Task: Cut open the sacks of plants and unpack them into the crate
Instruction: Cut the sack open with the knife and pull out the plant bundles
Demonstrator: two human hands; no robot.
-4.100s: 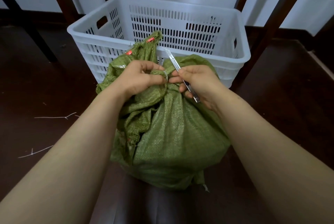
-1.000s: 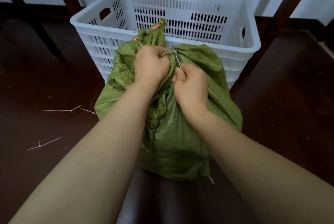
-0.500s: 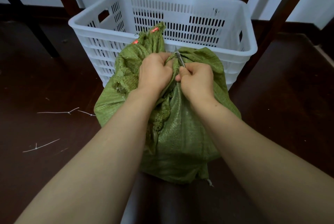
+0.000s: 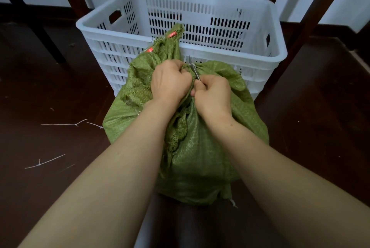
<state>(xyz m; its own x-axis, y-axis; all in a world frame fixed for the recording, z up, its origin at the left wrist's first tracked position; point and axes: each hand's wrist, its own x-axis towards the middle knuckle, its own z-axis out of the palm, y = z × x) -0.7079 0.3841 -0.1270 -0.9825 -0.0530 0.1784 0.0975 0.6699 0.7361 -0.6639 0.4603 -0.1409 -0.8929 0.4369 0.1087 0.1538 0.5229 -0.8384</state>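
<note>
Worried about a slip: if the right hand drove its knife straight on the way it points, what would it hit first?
Its knife would likely meet the tied neck of the green sack first, beside the fingers of the left hand; beyond, the white crate. Depth unclear.

Sack sits on the floor, crate just behind it. Left hand and right hand are side by side at the sack's neck, blade between them. String scraps lie on the floor, off left.

green woven sack | upright, neck bunched | white slotted crate just behind
</note>
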